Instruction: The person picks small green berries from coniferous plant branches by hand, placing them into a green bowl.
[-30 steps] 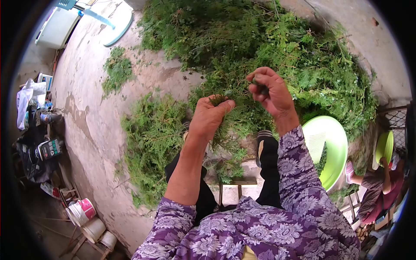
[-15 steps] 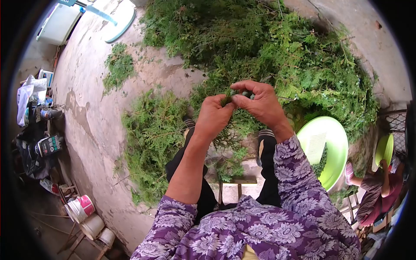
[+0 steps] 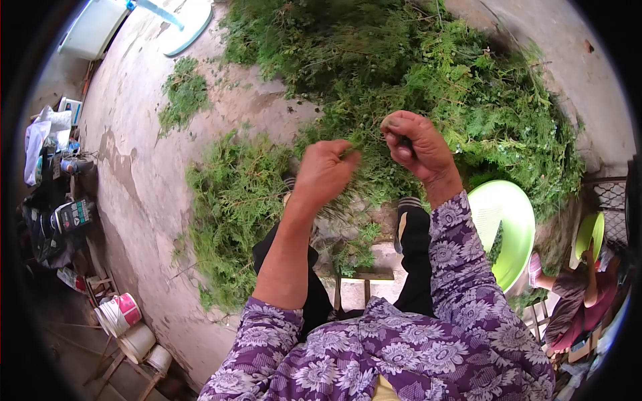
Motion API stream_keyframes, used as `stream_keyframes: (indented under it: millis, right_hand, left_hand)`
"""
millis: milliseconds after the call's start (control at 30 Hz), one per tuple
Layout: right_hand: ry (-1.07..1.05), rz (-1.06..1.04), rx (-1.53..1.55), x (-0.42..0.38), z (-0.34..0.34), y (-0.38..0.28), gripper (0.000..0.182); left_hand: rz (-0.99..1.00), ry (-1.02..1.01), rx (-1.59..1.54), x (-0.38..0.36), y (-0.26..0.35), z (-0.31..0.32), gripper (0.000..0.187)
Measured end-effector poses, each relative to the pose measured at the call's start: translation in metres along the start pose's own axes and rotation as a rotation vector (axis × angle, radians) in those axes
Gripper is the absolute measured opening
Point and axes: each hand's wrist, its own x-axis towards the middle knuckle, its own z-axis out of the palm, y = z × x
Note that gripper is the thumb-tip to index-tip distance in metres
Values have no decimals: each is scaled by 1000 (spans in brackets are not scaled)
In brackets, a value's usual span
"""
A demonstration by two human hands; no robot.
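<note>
Near the middle of the view, my left hand (image 3: 326,170) is closed around a green sprig (image 3: 354,150), somewhat blurred, with leafy ends hanging below it. My right hand (image 3: 420,147) is apart from it, to the right, with its fingers curled in; small dark round things show faintly inside the fingers, too hidden to name. Under and beyond both hands lies a large heap of green branches (image 3: 374,80). A smaller pile of branches (image 3: 231,214) lies to the left of my left forearm.
A lime-green basin (image 3: 518,234) with green bits inside stands at my right. Beyond it sits another person (image 3: 588,301) holding a green basin (image 3: 590,237). Buckets (image 3: 120,314) stand at lower left. A pale blue round base (image 3: 190,33) is at the top left.
My hands have moved apart: the right hand went right and slightly up, its fingers curling in. My left hand keeps the sprig.
</note>
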Motion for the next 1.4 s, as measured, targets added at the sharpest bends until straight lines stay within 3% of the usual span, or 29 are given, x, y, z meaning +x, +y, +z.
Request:
stream_keyframes:
  millis: [67,133,167,233,367,433,567,700,867,900,967,1033,1100,1133,1200,1333,1400]
  right_hand:
    - [-38,-9,181,3,-7,2,10]
    - [-41,-23,193,2,-6,0,10]
    - [-33,-40,206,2,-5,-1,10]
    - [-52,-48,226,2,-5,-4,11]
    - [-1,-79,232,8,-3,-1,11]
    - [-8,-72,234,9,-1,2,11]
    - [80,-108,182,4,-12,0,14]
    - [210,-159,342,-25,-66,-11,21]
    - [875,-157,-60,-102,-150,-5,7]
    - [881,-137,-299,-128,-183,5,9]
    - [1198,-97,-731,-176,-224,35,18]
    - [1171,343,-1464,-237,-305,61,26]
    - [1001,562,-1545,-257,-318,65,23]
    - [992,562,-1549,-255,-318,65,23]
    - [1242,614,-1099,-240,-288,57,17]
    - [1275,447,-991,-201,-309,53,11]
    - [1047,539,-1131,-171,-304,38,16]
  left_hand:
    - [44,500,1116,0,-7,-20,20]
    - [-382,525,1142,-10,14,-45,33]
    - [-384,534,1144,-17,14,-57,33]
    - [-421,790,1374,-31,9,-71,45]
    - [-357,940,1390,-30,-5,-75,59]
    - [-120,840,1354,-25,-8,-64,60]
    - [-134,768,1212,-24,2,-61,59]
    - [-70,787,1139,-22,-4,-64,52]
    - [-5,802,1042,-28,-6,-70,48]
    - [5,807,1019,-29,-7,-71,48]
    - [17,811,991,-30,-7,-73,48]
    - [-52,784,985,-31,-7,-77,58]
    - [-57,797,962,-32,-7,-80,58]
    - [-63,798,946,-34,-9,-81,58]
    - [-69,805,945,-36,-10,-84,57]
    - [-85,815,937,-40,-9,-90,56]
    - [-77,828,940,-42,-9,-91,56]
